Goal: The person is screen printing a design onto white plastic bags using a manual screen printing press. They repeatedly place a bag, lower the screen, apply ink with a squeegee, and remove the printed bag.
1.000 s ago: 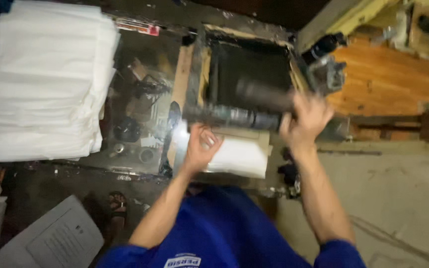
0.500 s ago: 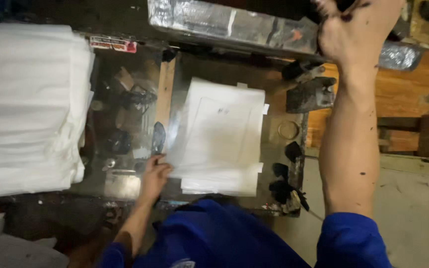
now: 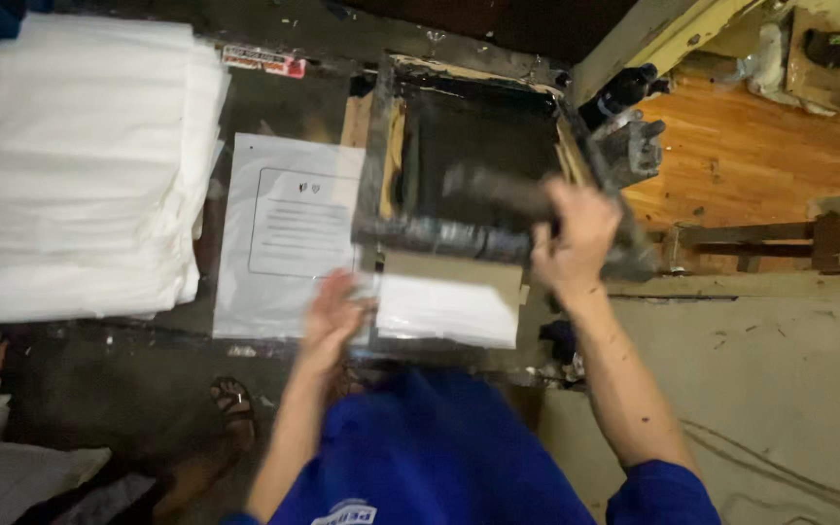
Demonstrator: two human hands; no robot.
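Screen-printing frame [image 3: 473,160], a dark rectangular wooden frame with ink-blackened mesh, is lying flat over the work surface, and every position below is being referenced to it. A dark bar-shaped squeegee [image 3: 498,190] is resting across the mesh, its long axis running side to side, parallel to the near rail of the frame. The right hand [image 3: 576,233] is gripping the right end of this squeegee, fingers curled around it at the frame's near right corner; the right forearm is extending from that corner toward the person. The squeegee is therefore lying to the left of the right hand, and the right hand is the nearer of the two to it.

A white printed plastic bag [image 3: 289,238], carrying a dark outlined rectangle, is lying flat just beside the left rail of the frame. A second white sheet [image 3: 444,311] is protruding from under the near rail, with a strip of brown cardboard [image 3: 454,272] between it and the rail. The left hand [image 3: 332,316] is positioned below the near left corner of the frame, fingers spread and flat, over the gap between the printed bag and the protruding sheet; motion blur is preventing a firm reading of whether it is touching either one, and it is clamped on nothing visible.

A tall stack of white folded bags [image 3: 89,165] is sitting well to the left of the frame.
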